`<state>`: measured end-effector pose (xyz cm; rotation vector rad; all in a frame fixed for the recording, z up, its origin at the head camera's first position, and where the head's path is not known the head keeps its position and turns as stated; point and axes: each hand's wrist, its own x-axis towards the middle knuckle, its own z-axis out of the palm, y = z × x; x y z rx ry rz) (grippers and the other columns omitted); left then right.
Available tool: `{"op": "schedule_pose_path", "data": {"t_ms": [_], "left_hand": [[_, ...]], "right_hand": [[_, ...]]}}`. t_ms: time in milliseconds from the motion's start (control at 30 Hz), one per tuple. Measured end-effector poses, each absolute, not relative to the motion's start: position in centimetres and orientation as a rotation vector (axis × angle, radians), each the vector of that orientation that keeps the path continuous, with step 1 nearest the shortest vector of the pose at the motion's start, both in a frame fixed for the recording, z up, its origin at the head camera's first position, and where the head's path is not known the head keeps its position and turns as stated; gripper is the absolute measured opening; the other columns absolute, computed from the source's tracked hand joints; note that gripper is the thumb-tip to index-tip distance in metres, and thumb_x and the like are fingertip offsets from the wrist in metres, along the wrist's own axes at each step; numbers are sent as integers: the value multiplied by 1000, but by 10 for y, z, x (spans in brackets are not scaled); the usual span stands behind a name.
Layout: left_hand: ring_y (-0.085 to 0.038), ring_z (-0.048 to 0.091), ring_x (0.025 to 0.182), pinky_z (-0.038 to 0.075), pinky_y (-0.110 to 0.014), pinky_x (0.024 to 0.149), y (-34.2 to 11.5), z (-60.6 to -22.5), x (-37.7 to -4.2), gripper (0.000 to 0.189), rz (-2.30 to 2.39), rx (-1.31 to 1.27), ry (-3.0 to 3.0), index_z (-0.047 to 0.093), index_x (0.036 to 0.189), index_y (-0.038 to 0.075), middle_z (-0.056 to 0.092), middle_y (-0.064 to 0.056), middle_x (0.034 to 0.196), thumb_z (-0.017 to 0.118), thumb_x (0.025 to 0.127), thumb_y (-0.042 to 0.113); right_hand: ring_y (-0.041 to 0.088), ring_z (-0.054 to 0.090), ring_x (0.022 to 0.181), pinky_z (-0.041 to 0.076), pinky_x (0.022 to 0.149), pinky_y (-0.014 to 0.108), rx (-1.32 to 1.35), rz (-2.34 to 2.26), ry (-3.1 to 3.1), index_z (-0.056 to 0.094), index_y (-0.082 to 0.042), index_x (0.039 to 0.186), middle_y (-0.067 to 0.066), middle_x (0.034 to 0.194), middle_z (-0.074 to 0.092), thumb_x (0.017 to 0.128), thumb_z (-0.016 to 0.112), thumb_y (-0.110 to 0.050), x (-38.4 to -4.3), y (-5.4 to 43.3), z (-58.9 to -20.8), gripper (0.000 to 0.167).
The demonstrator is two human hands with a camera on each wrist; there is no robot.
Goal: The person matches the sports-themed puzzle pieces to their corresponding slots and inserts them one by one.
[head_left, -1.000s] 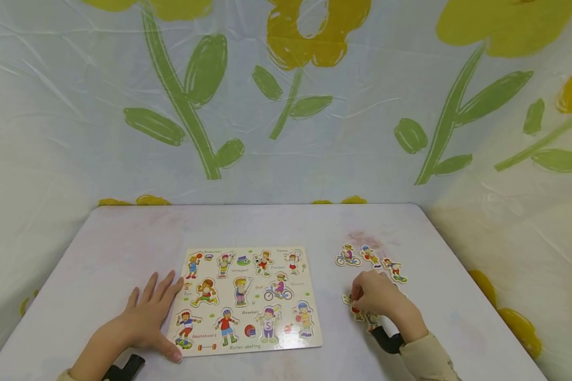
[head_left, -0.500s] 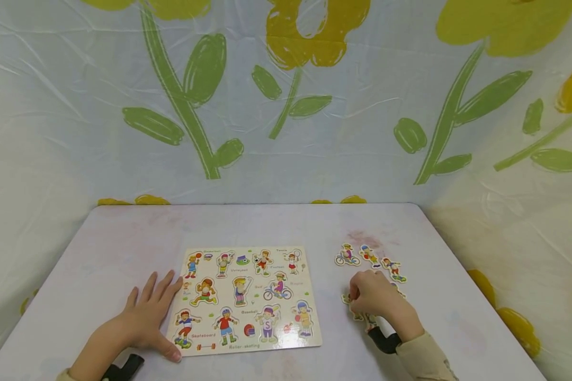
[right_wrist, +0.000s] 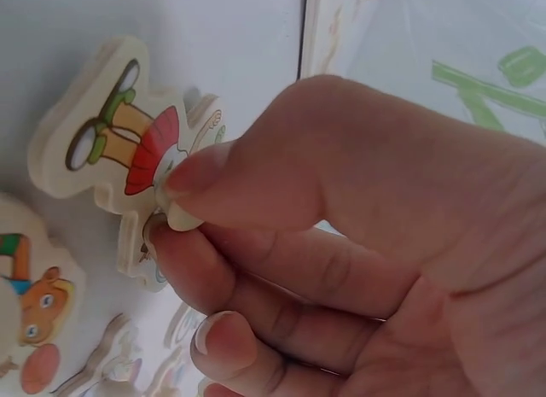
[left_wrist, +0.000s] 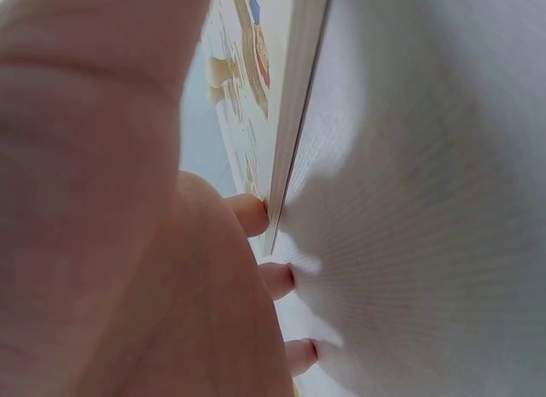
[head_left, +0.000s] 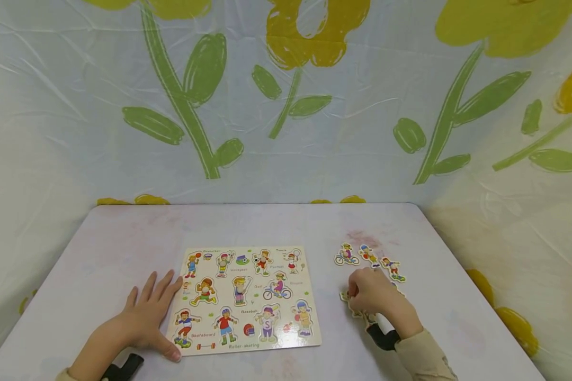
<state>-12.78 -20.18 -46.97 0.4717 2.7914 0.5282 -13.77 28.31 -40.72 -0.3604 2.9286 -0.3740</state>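
Observation:
My left hand (head_left: 140, 323) lies with spread fingers beside the wooden puzzle board (head_left: 310, 301), touching its left edge. In the left wrist view, a fingertip (left_wrist: 252, 214) rests against the board's side (left_wrist: 294, 98). Right of the board, my right hand (head_left: 378, 296) pinches the small knob (right_wrist: 181, 218) of a wooden puzzle piece between thumb and index finger. That puzzle piece (right_wrist: 128, 145) shows a figure in a red skirt and green shoes; the fingers hide its upper part. In the head view the right hand covers most of it.
Loose puzzle pieces lie near the right hand: a cyclist (head_left: 347, 255), a figure with a ball (head_left: 369, 255) and a skateboarder (head_left: 393, 270). More pieces lie partly under the hand, including a runner (right_wrist: 34, 303). The white table (head_left: 248, 225) meets a flowered cloth (head_left: 357, 153) behind.
My right hand has shifted very slightly to the left and away from me, with its fingers still at the piece. The left hand and the board look the same.

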Motion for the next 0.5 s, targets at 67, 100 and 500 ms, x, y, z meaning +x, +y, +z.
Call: {"op": "schedule_pose_path", "data": {"t_ms": [67,100,500], "left_hand": [[-53,-6,144,-9,-80,102,-203,-472,-128,158,554,477,2797,23,153,5,9,-25,161,78,28,85],[-53,-6,144,-9,-80,102,-203,-473,-128,159,559,478,2799,23,153,5,9,-25,161,78,28,85],[-53,-6,144,-8,-80,102,-203,-473,-129,158,541,476,2801,23,153,5,9,-25,162,77,29,85]], "right_hand": [[13,45,62,37,71,38,-351,-376,2928,62,-17,62,-9,60,52,65,76,-4,-139,281,-406,20],[13,46,63,37,71,37,-350,-381,2928,62,-17,63,-9,61,52,65,77,-4,-140,281,-406,20],[12,46,60,41,63,33,-412,-479,2953,62,-16,66,-7,63,52,64,75,-2,-153,275,-404,19]]}}
